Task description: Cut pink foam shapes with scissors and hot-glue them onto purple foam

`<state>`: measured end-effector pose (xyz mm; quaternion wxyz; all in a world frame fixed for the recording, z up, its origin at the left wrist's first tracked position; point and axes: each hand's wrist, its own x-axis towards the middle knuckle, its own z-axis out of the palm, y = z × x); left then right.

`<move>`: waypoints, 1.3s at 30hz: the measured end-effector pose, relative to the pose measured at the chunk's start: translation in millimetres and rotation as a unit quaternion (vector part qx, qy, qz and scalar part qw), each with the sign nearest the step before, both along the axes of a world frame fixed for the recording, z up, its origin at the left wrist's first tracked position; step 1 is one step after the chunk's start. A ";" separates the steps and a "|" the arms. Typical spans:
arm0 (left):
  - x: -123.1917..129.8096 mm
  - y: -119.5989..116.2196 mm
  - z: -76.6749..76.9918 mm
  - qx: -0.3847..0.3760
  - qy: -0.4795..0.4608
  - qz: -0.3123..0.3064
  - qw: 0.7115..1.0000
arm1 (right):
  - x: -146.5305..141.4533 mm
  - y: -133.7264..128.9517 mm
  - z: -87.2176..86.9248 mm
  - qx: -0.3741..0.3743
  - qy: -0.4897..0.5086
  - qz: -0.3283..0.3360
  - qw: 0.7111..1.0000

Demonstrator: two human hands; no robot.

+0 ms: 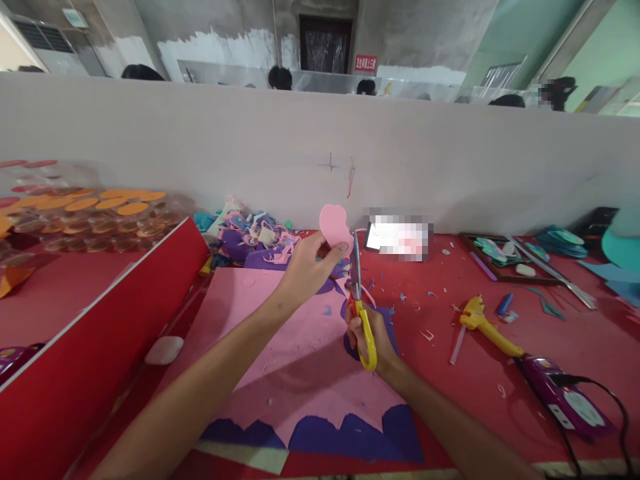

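Between the thumb and fingers of my left hand is a pink foam cutout with a rounded, scalloped edge. My right hand grips yellow-handled scissors, their blades pointing up beside the cutout's right edge. Whether the blades touch the foam I cannot tell. Below both hands lies a large pink foam sheet with a jagged cut edge, over a purple sheet.
A heap of foam scraps sits behind my left hand. At right lie a yellow glue gun, a purple corded device and a dark tray. A lit phone leans by the white partition. A red divider stands left.
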<state>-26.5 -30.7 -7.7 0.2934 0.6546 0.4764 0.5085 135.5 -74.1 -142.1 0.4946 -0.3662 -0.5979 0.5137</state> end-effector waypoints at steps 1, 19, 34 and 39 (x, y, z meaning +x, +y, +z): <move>0.1 0.3 -0.5 0.002 0.001 0.002 1.000 | 0.1 -0.1 0.3 0.002 -0.003 0.000 1.000; -2.0 -1.2 5.8 0.046 -0.026 -0.002 0.999 | 3.1 -3.4 2.0 -0.005 -0.014 0.007 1.000; -3.2 -2.6 8.5 0.052 -0.044 0.000 0.998 | 3.4 -2.7 0.0 -0.020 -0.023 0.011 0.999; -3.4 -3.0 8.9 0.049 -0.046 0.003 0.998 | 5.1 -2.8 0.8 -0.021 -0.023 0.016 0.999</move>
